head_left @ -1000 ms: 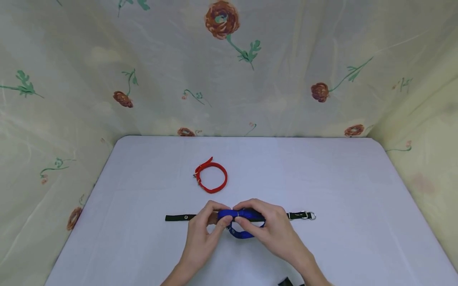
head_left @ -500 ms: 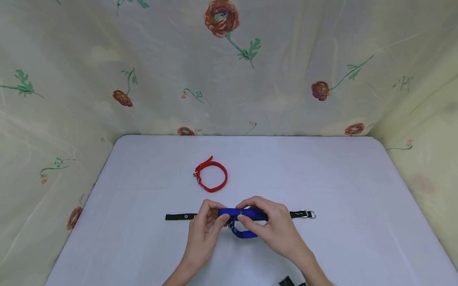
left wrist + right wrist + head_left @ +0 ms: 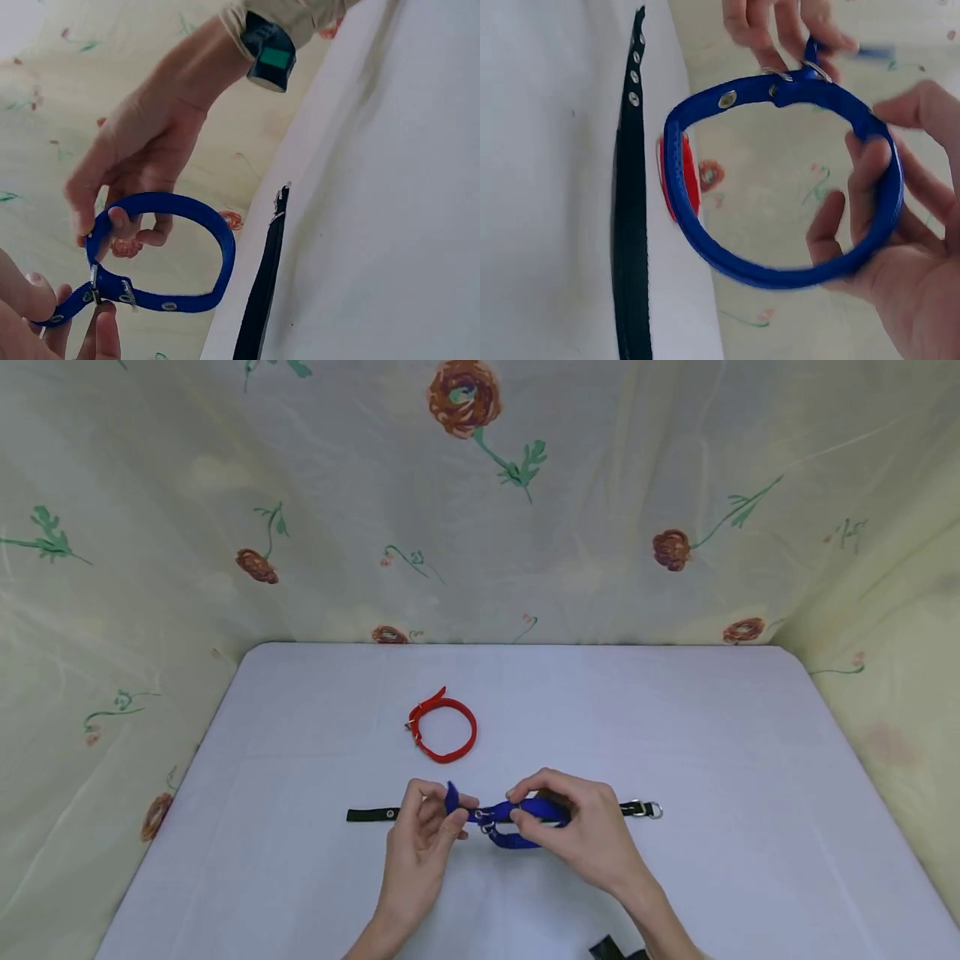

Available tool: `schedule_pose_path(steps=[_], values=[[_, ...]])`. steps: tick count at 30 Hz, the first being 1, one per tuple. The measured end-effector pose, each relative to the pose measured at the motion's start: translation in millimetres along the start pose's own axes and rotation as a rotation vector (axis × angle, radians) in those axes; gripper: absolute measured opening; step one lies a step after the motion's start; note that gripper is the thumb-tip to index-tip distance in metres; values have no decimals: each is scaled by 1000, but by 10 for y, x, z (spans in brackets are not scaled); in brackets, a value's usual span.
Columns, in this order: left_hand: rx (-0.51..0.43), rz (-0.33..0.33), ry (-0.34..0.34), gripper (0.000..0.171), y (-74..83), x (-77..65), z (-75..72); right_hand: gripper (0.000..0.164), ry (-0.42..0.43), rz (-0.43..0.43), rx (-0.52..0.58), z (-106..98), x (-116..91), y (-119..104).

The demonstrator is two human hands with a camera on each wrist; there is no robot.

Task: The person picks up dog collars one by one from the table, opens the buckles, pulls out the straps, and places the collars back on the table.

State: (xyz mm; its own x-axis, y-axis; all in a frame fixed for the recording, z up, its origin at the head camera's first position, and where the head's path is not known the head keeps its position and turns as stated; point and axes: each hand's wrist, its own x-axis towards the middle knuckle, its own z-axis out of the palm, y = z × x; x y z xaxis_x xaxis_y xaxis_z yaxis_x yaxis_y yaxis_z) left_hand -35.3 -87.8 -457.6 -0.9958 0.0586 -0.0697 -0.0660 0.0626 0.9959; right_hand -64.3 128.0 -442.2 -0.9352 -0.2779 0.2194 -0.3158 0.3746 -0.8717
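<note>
A blue collar (image 3: pixel 543 811) with a metal buckle (image 3: pixel 95 283) and eyelets is held up as a loop between my hands, above the table. With thumb and fingers, my left hand (image 3: pixel 416 847) pinches the strap's free end (image 3: pixel 452 798), which sticks up beside the buckle. My right hand (image 3: pixel 588 831) grips the loop's band, its thumb and fingers on either side, as the right wrist view shows. Beneath the hands lies a black collar (image 3: pixel 369 816), stretched out flat, its middle hidden in the head view. Its metal ring (image 3: pixel 656 811) is at the right end.
Farther back on the white table (image 3: pixel 637 718) lies a red collar (image 3: pixel 473 727), buckled into a ring. A dark object (image 3: pixel 607 948), partly cut off, shows at the front edge by my right forearm. Flowered cloth (image 3: pixel 585 552) hangs behind and at both sides.
The blue strap's free end now stands up at my left fingers, where it lay flat along the band before. My left hand has shifted slightly left, my right hand slightly right.
</note>
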Motion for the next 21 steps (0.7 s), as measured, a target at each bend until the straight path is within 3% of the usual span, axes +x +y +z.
schedule_pose_path(steps=[11, 21], values=[[-51, -21, -9, 26, -11, -11, -27, 24, -61, 10, 10, -21, -12, 0], [107, 32, -35, 23, -22, -27, 32, 22, -84, 9, 140, -31, -26, -36]])
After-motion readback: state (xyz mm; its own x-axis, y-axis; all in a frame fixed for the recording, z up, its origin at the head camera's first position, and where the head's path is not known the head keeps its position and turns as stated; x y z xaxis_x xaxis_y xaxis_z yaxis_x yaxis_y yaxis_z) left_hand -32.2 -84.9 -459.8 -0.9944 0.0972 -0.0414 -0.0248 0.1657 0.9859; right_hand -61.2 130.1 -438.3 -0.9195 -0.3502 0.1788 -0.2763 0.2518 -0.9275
